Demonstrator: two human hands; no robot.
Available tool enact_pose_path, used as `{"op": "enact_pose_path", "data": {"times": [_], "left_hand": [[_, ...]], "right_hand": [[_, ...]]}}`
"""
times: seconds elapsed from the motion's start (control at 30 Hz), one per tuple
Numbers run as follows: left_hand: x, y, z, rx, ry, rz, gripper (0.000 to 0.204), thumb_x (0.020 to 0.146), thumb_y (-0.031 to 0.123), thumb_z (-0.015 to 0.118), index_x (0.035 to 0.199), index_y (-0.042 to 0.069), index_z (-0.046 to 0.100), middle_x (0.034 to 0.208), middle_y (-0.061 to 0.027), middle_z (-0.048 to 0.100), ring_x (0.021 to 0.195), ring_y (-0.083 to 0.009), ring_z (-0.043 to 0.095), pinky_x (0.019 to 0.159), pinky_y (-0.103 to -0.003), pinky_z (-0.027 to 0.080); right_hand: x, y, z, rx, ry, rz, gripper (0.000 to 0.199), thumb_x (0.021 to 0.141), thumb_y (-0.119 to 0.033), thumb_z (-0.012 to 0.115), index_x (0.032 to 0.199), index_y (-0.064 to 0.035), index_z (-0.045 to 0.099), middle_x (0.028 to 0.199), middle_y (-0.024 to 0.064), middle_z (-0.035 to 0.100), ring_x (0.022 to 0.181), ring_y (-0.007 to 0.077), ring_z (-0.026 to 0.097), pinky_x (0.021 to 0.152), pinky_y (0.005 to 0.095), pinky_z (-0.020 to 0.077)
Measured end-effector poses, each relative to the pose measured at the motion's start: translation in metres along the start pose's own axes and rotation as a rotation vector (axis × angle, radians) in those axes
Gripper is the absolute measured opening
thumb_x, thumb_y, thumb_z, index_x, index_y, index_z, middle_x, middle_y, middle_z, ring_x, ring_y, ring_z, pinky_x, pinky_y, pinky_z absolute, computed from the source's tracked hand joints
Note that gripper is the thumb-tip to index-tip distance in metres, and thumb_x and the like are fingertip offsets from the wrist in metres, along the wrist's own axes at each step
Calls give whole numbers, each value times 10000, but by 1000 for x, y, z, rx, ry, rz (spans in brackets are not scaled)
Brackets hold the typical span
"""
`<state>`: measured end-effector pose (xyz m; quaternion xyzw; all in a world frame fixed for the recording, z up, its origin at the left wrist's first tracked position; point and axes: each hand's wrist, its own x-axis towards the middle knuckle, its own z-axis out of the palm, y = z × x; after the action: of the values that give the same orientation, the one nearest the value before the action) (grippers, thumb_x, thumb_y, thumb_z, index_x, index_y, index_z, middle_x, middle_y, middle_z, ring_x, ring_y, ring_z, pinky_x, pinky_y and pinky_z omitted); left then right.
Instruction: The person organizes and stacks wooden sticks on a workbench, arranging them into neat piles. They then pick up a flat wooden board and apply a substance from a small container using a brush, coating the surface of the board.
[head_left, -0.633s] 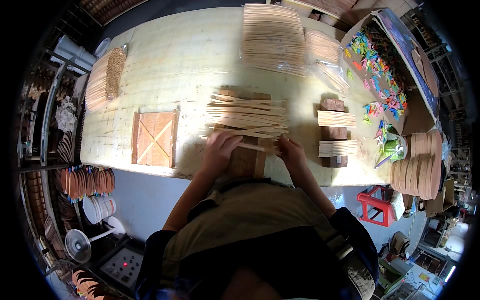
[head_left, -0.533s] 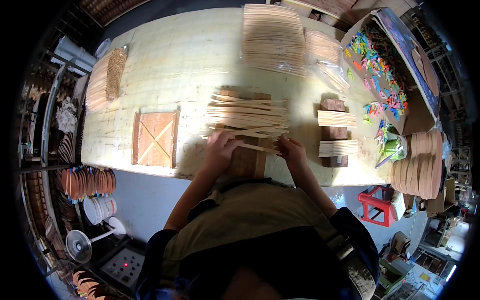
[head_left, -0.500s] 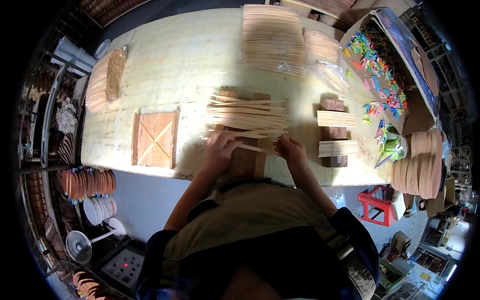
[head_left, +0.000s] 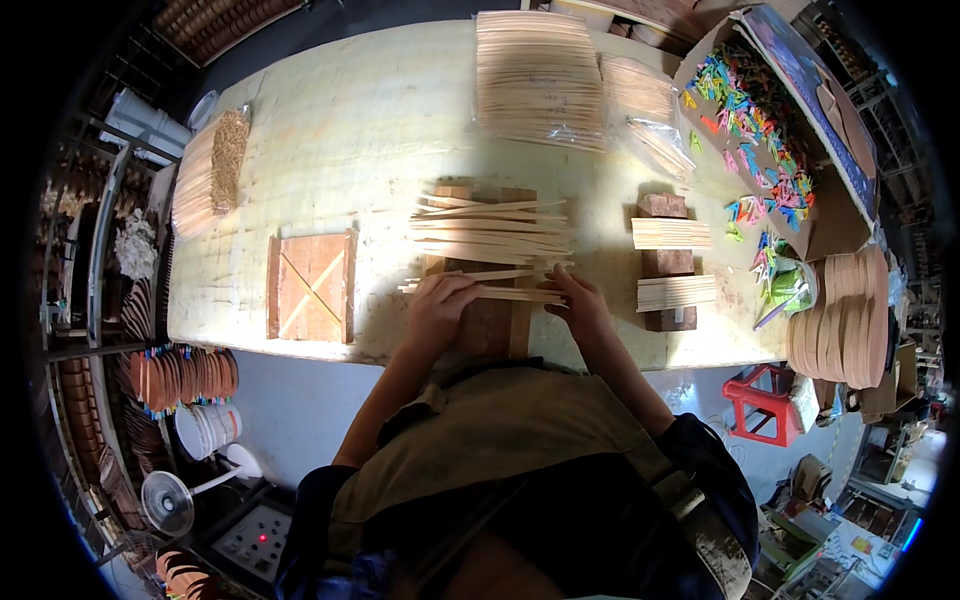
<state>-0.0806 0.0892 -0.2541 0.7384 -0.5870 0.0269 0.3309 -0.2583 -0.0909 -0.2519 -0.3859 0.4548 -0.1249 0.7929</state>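
Note:
My left hand is closed around a few thin, pale wooden sticks in front of me. The fingers of my right hand pinch at the right ends of these sticks. Just beyond my hands, a loose pile of similar sticks lies crosswise on a brown wooden stand. One stick between the pile and my hands lies slightly apart from the rest. How many sticks my left hand holds is partly hidden by its fingers.
Two neat stick bundles rest on dark blocks at right. A wooden frame with crossed strips lies left. Bagged sticks are at the back, another bundle far left. A carton of colourful clips stands right, near curved wooden pieces.
My right hand has moved slightly left, onto the stick ends. The sticks in my left hand now reach further right, to my right fingers. The whole view has shifted slightly.

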Motion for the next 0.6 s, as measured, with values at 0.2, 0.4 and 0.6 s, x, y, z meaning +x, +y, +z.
{"op": "enact_pose_path", "data": {"times": [0.2, 0.4, 0.6], "left_hand": [[2, -2, 0, -31, 72, 8, 192, 782, 96, 633, 957, 119, 709, 984, -48, 644, 960, -235, 604, 848, -390, 465], [-3, -3, -2, -8, -39, -32, 219, 761, 86, 624, 962, 131, 699, 1012, -26, 637, 955, -232, 602, 824, -362, 476], [-11, -5, -1, -3, 36, 65, 226, 744, 89, 633, 953, 138, 702, 963, -10, 638, 897, -218, 602, 797, -356, 497]], "right_hand": [[10, 9, -11, -60, -1, -46, 320, 893, -286, 629, 1065, -16, 624, 928, 90, 661, 848, 170, 617, 717, 294, 492], [18, 7, -6, 94, -41, -42, 305, 891, -274, 640, 1055, -17, 634, 886, 79, 661, 780, 156, 615, 697, 266, 485], [31, 17, -14, 82, -25, -68, 274, 893, -233, 657, 1053, -11, 636, 911, 82, 669, 813, 158, 629, 702, 294, 501]]}}
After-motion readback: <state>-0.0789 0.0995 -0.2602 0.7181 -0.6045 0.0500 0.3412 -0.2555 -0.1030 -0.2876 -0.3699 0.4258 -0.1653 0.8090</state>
